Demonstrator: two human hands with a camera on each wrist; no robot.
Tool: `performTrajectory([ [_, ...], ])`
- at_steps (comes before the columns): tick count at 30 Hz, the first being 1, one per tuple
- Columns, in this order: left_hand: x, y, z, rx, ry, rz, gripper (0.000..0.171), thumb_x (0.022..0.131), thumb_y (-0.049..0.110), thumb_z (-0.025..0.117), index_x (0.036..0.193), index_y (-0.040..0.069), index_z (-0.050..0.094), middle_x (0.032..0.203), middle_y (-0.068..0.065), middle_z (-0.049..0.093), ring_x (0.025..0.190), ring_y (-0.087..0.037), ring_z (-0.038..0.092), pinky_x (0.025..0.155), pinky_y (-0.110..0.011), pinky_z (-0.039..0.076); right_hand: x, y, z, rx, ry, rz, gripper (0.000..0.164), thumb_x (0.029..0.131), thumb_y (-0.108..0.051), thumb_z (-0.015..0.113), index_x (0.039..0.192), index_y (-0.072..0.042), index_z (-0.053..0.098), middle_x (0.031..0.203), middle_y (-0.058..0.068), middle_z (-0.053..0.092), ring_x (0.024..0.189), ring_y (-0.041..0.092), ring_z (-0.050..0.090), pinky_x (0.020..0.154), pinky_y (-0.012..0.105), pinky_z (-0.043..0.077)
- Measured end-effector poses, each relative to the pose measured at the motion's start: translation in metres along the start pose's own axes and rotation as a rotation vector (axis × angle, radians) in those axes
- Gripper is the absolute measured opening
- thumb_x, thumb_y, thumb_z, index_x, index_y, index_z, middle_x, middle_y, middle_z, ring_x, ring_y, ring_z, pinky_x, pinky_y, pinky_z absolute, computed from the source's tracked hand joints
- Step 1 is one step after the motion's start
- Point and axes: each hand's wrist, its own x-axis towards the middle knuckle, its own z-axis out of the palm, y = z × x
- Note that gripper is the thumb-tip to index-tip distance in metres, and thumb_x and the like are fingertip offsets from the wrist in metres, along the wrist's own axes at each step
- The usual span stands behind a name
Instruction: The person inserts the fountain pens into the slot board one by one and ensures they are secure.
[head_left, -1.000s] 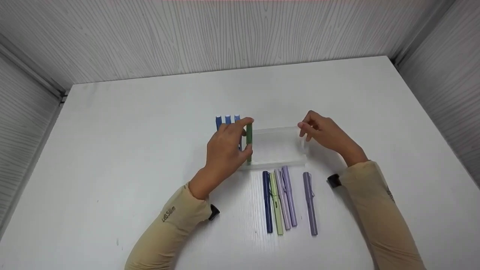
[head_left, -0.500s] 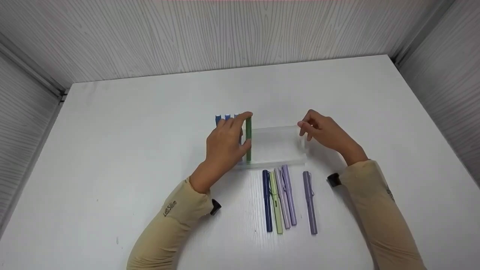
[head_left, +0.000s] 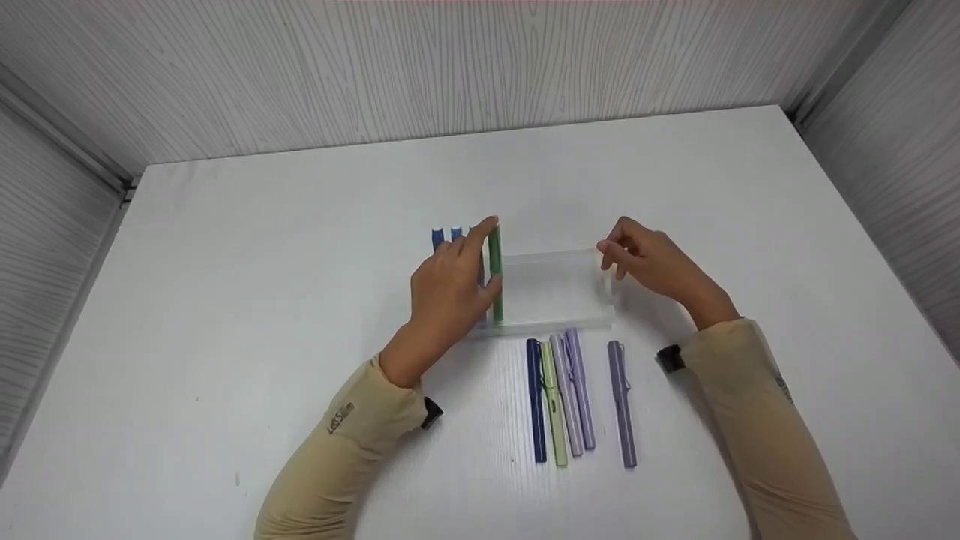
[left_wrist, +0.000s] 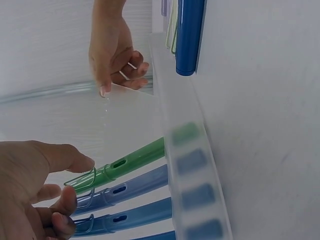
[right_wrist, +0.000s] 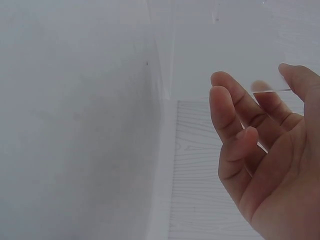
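Observation:
My left hand (head_left: 446, 289) holds a green pen (head_left: 496, 253), index finger at its far end and thumb lower down its length. The pen lies inside a clear plastic box (head_left: 559, 292), to the right of the blue pens (head_left: 437, 239). Seen from the left wrist, the green pen's clip is by my fingertips and its other end meets the frosted box wall (left_wrist: 189, 175). Across the box, my right hand (head_left: 646, 261) pinches the right wall's top edge between thumb and fingers. In the right wrist view, a fingertip shows through the clear plastic (right_wrist: 225, 55).
On the white table (head_left: 262, 300), in front of the box, lie a navy pen (head_left: 536, 401), a lime pen (head_left: 554, 405), two light purple pens (head_left: 580, 390) and, slightly apart, a grey-purple pen (head_left: 622, 405). Patterned panels (head_left: 450, 67) enclose the table's back and sides.
The left hand has shifted slightly away from the body, and the green pen has slid with it toward the far side. The right hand keeps its place on the box.

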Motion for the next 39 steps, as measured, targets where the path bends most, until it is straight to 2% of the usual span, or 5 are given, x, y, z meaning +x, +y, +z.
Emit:
performTrajectory([
  [9, -0.011, 0.006, -0.004, -0.041, -0.016, 0.054, 0.064, 0.081, 0.033, 0.075, 0.138, 0.015, 0.05, 0.078, -0.002, 0.065, 0.069, -0.015, 0.057, 0.05, -0.028, 0.043, -0.001, 0.002, 0.0, -0.001, -0.004, 0.002, 0.033, 0.101, -0.04, 0.045, 0.102, -0.007, 0.05, 0.099, 0.01, 0.07, 0.077, 0.017, 0.063, 0.078, 0.034, 0.044],
  [17, -0.024, 0.014, -0.005, -0.054, -0.087, 0.094, 0.067, 0.081, 0.046, 0.072, 0.137, 0.017, 0.049, 0.078, 0.0, 0.067, 0.057, -0.012, 0.048, 0.045, -0.022, 0.029, -0.004, 0.002, 0.0, 0.006, -0.009, 0.032, 0.033, 0.1, -0.042, 0.045, 0.102, -0.009, 0.05, 0.098, 0.009, 0.069, 0.079, 0.019, 0.062, 0.067, 0.028, 0.047],
  [21, -0.03, 0.017, -0.005, -0.067, -0.13, 0.103, 0.067, 0.081, 0.05, 0.071, 0.136, 0.019, 0.05, 0.078, 0.002, 0.068, 0.053, -0.01, 0.045, 0.045, -0.021, 0.028, -0.004, 0.001, 0.0, 0.005, -0.006, 0.028, 0.034, 0.1, -0.042, 0.045, 0.102, -0.009, 0.051, 0.098, 0.008, 0.069, 0.079, 0.019, 0.062, 0.068, 0.028, 0.047],
  [31, -0.045, 0.019, -0.001, -0.154, -0.414, 0.049, 0.067, 0.082, 0.055, 0.067, 0.136, 0.019, 0.049, 0.078, 0.001, 0.068, 0.054, -0.009, 0.049, 0.046, -0.023, 0.034, -0.003, 0.0, 0.0, 0.006, -0.008, 0.032, 0.034, 0.1, -0.042, 0.045, 0.102, -0.008, 0.05, 0.099, 0.009, 0.069, 0.079, 0.018, 0.063, 0.073, 0.031, 0.046],
  [39, -0.053, 0.024, 0.007, -0.157, -0.552, 0.02, 0.061, 0.083, 0.05, 0.067, 0.132, 0.018, 0.05, 0.056, 0.007, 0.047, 0.05, -0.009, 0.043, 0.043, -0.026, 0.028, -0.001, -0.002, 0.0, -0.003, -0.006, 0.017, 0.033, 0.1, -0.04, 0.045, 0.103, -0.007, 0.05, 0.099, 0.01, 0.07, 0.079, 0.018, 0.063, 0.073, 0.032, 0.045],
])
